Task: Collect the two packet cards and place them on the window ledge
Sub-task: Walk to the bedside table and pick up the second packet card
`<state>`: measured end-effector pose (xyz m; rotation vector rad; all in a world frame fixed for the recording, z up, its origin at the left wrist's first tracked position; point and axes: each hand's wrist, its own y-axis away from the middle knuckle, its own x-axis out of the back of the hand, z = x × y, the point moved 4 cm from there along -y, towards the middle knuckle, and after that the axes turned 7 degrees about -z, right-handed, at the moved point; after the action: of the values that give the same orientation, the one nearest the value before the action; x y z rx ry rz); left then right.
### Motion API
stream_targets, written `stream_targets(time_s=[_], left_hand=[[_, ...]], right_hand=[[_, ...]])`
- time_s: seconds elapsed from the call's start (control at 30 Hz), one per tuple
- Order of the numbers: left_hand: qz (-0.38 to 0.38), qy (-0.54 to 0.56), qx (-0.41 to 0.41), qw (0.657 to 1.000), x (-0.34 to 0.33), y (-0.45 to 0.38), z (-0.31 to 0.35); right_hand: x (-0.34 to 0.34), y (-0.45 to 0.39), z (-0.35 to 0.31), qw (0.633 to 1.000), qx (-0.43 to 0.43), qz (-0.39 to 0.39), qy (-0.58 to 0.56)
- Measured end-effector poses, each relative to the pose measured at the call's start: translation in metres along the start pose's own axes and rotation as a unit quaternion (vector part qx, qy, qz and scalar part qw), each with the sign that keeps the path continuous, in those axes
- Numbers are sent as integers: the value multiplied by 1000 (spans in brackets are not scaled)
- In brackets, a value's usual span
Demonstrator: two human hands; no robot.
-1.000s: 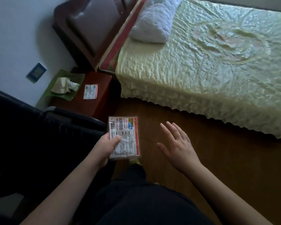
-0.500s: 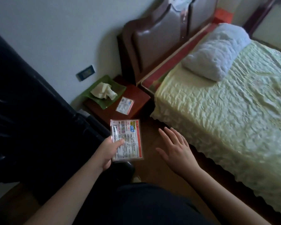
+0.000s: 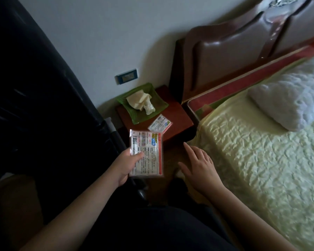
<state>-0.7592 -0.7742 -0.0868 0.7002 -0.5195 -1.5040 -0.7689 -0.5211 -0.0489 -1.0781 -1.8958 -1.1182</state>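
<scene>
My left hand (image 3: 126, 164) grips one packet card (image 3: 149, 153) by its lower left side; the card is a clear-wrapped rectangle with printed text, a barcode and a red border. A second, smaller-looking packet card (image 3: 159, 123) lies flat on the brown bedside table (image 3: 178, 120), just beyond the held card. My right hand (image 3: 199, 164) hovers flat with fingers spread, to the right of the held card and short of the table. No window ledge is in view.
A green dish (image 3: 143, 113) holding crumpled tissue sits at the back of the table. A bed (image 3: 261, 160) with a pale yellow cover and white pillow (image 3: 290, 100) fills the right. A black chair (image 3: 34, 115) stands on the left, a wall socket (image 3: 127, 76) behind.
The view has swung left and closer to the bedside table, so the second card now lies just past the held one. Both hands keep their pose.
</scene>
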Motion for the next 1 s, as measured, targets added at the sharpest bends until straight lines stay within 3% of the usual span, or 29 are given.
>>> stream_targets(time_s=[0.3, 0.57, 0.77, 1.0], left_hand=[[70, 10, 24, 997, -35, -71, 49], [108, 30, 44, 993, -50, -93, 79], [141, 55, 68, 986, -31, -121, 71], [166, 46, 71, 982, -19, -158, 42]], right_hand=[[17, -133, 73, 992, 37, -123, -8], [8, -219, 106, 973, -20, -223, -50], [-21, -268, 102, 957, -60, -259, -117], [-99, -317, 101, 935, -119, -299, -151]])
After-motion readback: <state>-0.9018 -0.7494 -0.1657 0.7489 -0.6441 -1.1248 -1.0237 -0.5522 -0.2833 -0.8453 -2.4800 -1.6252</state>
